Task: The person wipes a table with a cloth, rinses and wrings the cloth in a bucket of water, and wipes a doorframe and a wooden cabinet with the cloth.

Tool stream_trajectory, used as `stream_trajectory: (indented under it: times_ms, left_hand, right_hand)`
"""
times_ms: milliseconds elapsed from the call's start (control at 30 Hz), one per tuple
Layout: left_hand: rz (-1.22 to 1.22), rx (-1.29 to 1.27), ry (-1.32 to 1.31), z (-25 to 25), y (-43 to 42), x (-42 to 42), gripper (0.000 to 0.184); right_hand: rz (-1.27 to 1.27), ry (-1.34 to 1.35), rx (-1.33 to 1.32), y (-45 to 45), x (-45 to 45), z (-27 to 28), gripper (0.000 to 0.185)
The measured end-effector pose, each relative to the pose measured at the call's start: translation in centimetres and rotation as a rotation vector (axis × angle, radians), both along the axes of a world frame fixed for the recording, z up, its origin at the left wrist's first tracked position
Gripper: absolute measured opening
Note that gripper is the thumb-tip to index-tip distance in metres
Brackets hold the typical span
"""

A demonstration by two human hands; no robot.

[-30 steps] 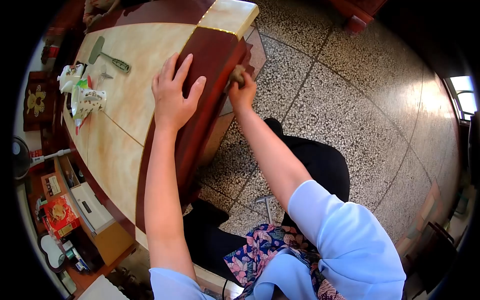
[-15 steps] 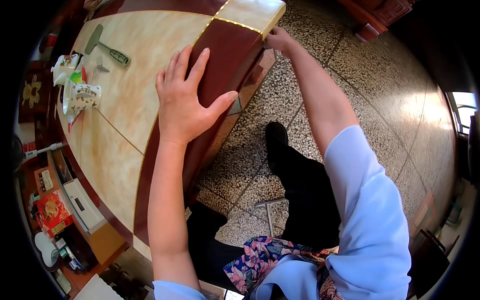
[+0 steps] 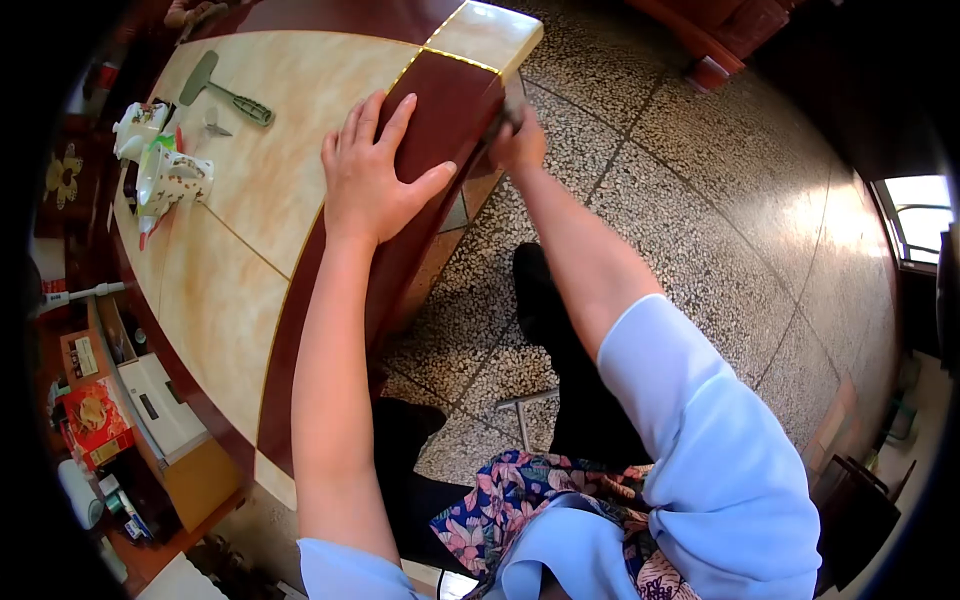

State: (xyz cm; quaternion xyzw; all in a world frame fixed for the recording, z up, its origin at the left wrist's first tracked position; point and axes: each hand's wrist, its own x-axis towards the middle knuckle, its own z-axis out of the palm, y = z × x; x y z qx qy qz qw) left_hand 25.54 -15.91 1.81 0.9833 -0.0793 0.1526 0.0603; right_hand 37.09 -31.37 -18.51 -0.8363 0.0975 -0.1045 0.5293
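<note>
My left hand (image 3: 375, 180) lies flat with spread fingers across the dark red border of the table (image 3: 240, 180), near its right edge. Beside that edge, just below the cream corner, my right hand (image 3: 520, 143) is closed around a brownish cloth (image 3: 512, 112), held against the side of the table. The cloth is mostly hidden by the fingers and slightly blurred. On the tabletop, a green T-shaped tool (image 3: 228, 92) lies beyond my left hand, with a patterned white cup (image 3: 180, 178) farther left.
At the left is an orange-brown desk (image 3: 200, 490) with a red box (image 3: 97, 420) and a white device (image 3: 160, 405). A metal T-shaped bar (image 3: 523, 415) stands near my legs. Part of another person's hand (image 3: 195, 12) shows at the top left.
My right hand went up along the table's side to the corner, then came partway back down. My left hand stays on the border, and the view has shifted a little.
</note>
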Motion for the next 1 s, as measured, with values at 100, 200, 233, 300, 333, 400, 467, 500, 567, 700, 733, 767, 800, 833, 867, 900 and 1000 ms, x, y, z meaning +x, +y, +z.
stream_trajectory:
  times_ms: [100,200,233,300,333,400,467,500,567,700,733,767,800,833,867,900,1000]
  left_hand:
    - [0.009,0.039,-0.01,-0.2,-0.1,0.0,0.076]
    - [-0.005,0.049,-0.023,-0.6,0.3,0.1,0.077]
    - [-0.014,0.041,-0.023,-0.7,0.5,0.2,0.078]
    - [-0.025,0.029,-0.016,-0.6,0.6,0.0,0.077]
    - [-0.03,0.03,-0.011,-0.4,0.5,-0.1,0.076]
    - [-0.032,0.027,0.009,-0.2,0.5,-0.1,0.076]
    - [-0.025,0.022,0.039,-0.1,0.5,0.0,0.079]
    - [-0.029,0.029,0.045,-0.1,0.4,0.0,0.079]
    - [-0.035,0.043,0.056,0.0,0.5,0.2,0.079]
    - [-0.048,0.036,0.085,0.6,0.0,0.3,0.079]
    - [-0.05,0.027,0.094,0.7,-0.2,0.3,0.079]
    - [-0.05,0.018,0.104,0.8,-0.3,0.2,0.079]
    - [-0.051,0.027,0.108,1.0,-0.4,0.2,0.077]
    - [-0.051,0.035,0.112,1.1,-0.6,0.2,0.076]
    - [-0.055,0.039,0.113,1.2,-0.7,0.4,0.075]
    - [-0.063,0.047,0.125,1.3,-0.7,0.4,0.075]
    - [-0.081,0.017,0.144,1.1,-0.8,0.7,0.08]
  right_hand:
    - [-0.063,-0.08,-0.095,3.4,-6.1,-1.5,0.041]
    - [0.067,0.055,0.013,5.5,-13.9,-0.2,0.046]
    - [0.118,0.097,0.038,5.8,-15.8,0.0,0.049]
    - [0.294,0.151,0.057,4.7,-18.3,1.2,0.048]
    - [0.382,0.181,0.067,3.9,-18.9,1.8,0.047]
    - [0.454,0.225,0.086,2.1,-18.4,1.6,0.038]
    - [0.473,0.344,0.134,0.5,-16.4,-0.1,0.034]
    - [0.312,0.426,0.234,0.2,-15.4,-2.7,0.033]
    - [-0.019,0.58,0.392,-0.9,-13.5,-4.5,0.036]
    - [-0.26,0.484,0.615,-1.2,-8.4,-7.4,0.04]
    - [-0.292,0.401,0.822,-0.3,-6.5,-8.3,0.041]
    - [-0.324,0.312,1.025,0.8,-4.7,-8.3,0.041]
    - [-0.276,0.275,0.952,1.8,-3.2,-7.6,0.041]
    - [-0.227,0.237,0.877,2.5,-1.8,-6.6,0.041]
    - [-0.18,0.196,0.799,2.8,-0.6,-6.6,0.041]
    - [-0.174,0.178,0.705,2.7,0.0,-7.4,0.041]
    - [-0.143,0.22,0.485,2.2,0.6,-11.2,0.042]
